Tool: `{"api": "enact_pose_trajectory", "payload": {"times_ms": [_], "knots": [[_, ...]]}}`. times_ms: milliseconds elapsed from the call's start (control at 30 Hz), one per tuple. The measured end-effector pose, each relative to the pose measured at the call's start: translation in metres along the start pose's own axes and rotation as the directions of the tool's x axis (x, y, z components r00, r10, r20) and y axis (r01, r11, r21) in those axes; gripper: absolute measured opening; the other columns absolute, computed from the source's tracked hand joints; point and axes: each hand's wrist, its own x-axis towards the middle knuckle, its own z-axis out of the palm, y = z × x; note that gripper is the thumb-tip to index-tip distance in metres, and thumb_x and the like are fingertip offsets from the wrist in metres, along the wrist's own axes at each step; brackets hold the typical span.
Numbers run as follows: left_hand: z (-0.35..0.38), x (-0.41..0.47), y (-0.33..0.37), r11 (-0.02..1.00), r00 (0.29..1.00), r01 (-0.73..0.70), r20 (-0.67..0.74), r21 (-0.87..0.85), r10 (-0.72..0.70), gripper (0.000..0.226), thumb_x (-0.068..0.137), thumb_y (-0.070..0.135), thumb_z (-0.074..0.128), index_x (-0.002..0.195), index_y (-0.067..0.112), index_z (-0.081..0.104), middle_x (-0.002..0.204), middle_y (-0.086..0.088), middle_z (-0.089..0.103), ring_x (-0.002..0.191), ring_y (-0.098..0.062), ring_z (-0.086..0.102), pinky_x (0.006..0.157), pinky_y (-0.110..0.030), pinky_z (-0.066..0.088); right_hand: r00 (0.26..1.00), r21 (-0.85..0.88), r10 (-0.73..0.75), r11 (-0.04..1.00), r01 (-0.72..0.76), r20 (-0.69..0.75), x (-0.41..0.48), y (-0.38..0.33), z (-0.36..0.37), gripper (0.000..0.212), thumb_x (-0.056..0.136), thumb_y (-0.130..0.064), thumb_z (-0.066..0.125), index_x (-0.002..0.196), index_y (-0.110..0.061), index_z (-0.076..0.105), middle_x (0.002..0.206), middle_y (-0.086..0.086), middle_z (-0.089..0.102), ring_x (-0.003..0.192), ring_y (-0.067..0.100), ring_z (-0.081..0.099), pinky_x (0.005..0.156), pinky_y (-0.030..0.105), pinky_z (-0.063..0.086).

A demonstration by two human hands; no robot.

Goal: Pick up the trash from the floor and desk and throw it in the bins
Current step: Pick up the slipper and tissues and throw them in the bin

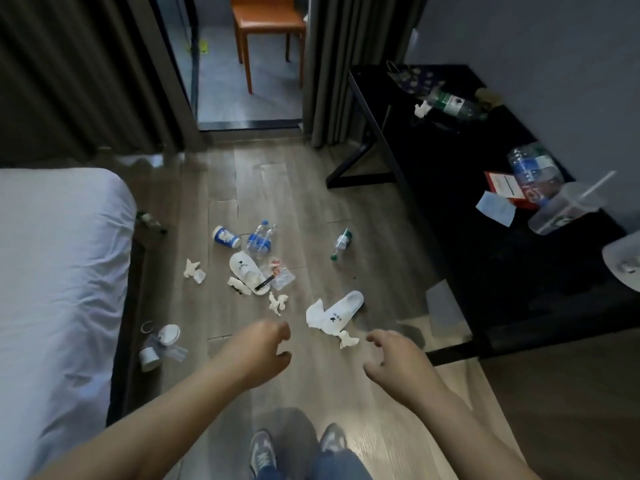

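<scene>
Crumpled tissue lies on the floor, in the middle strip between bed and desk, towards the near edge. It sits at the near end of a white slipper; whether the two touch, cannot tell. The tissue is a ragged wad with no clear long axis. The slipper's long axis runs diagonally, its far end towards the desk edge.

Right hand hangs just right of the tissue, empty, fingers loosely curled and a little spread. Left hand is likewise empty and loosely curled.

Judgement: nothing picked yet. The right hand is best placed. Come straight down and pinch the wad's bulk, not a loose corner. No bin in view.

Outward: second tissue, then a cluster with a paper cup and a blue-label bottle, long axis pointing away, cap at the far end. More bottles lie on the desk.
</scene>
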Motion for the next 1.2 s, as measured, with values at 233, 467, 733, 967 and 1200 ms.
{"api": "enact_pose_trajectory", "payload": {"times_ms": [233,467,733,967,1200], "knots": [[-0.008,0.096,0.000,1.000,0.999,0.003,0.051,0.001,-0.003,0.034,0.087,0.034,0.056,0.118,0.020,0.058,0.117,0.002,0.062,0.107,-0.017,0.058,0.086,-0.026,0.045,0.996,0.022,0.043,0.999,-0.045,0.076,0.093,0.032,-0.003,0.042,0.082,-0.027,0.058,0.124,-0.025,0.056,0.117,0.002,0.060,0.105,0.018,0.060,0.082,0.026,0.044],[0.032,0.220,-0.024,0.996,0.994,0.085,0.071,0.012,-0.086,0.031,0.087,0.035,0.056,0.114,0.020,0.058,0.114,0.001,0.062,0.104,-0.020,0.058,0.082,-0.028,0.045,0.985,-0.069,0.088,0.995,-0.079,0.147,0.230,0.094,0.039,0.042,0.081,-0.028,0.058,0.122,-0.020,0.055,0.118,0.003,0.056,0.104,0.021,0.059,0.083,0.031,0.048],[0.182,0.375,-0.112,0.997,0.984,0.073,0.161,0.037,-0.078,0.033,0.086,0.033,0.059,0.115,0.016,0.058,0.114,-0.003,0.062,0.104,-0.022,0.058,0.085,-0.030,0.048,0.967,-0.116,0.157,0.984,-0.136,0.201,0.359,0.187,0.201,0.044,0.082,-0.031,0.059,0.124,-0.020,0.051,0.118,0.006,0.055,0.106,0.026,0.057,0.082,0.034,0.047],[0.340,0.488,-0.178,0.993,0.982,-0.049,0.188,0.112,0.027,0.038,0.090,0.037,0.056,0.123,0.018,0.055,0.120,-0.001,0.061,0.106,-0.019,0.059,0.086,-0.030,0.050,0.961,-0.034,0.215,0.977,-0.212,0.172,0.424,0.279,0.356,0.049,0.080,-0.033,0.063,0.126,-0.022,0.051,0.119,0.005,0.057,0.107,0.023,0.057,0.083,0.034,0.047],[0.474,0.593,-0.225,0.973,0.977,-0.190,0.125,0.134,0.173,0.052,0.086,0.052,0.055,0.125,0.018,0.051,0.121,-0.002,0.058,0.102,-0.021,0.058,0.084,-0.034,0.049,0.980,0.072,0.172,0.981,-0.180,0.101,0.488,0.353,0.477,0.057,0.076,-0.033,0.069,0.130,-0.024,0.051,0.123,0.003,0.058,0.109,0.020,0.057,0.084,0.032,0.048]]}}
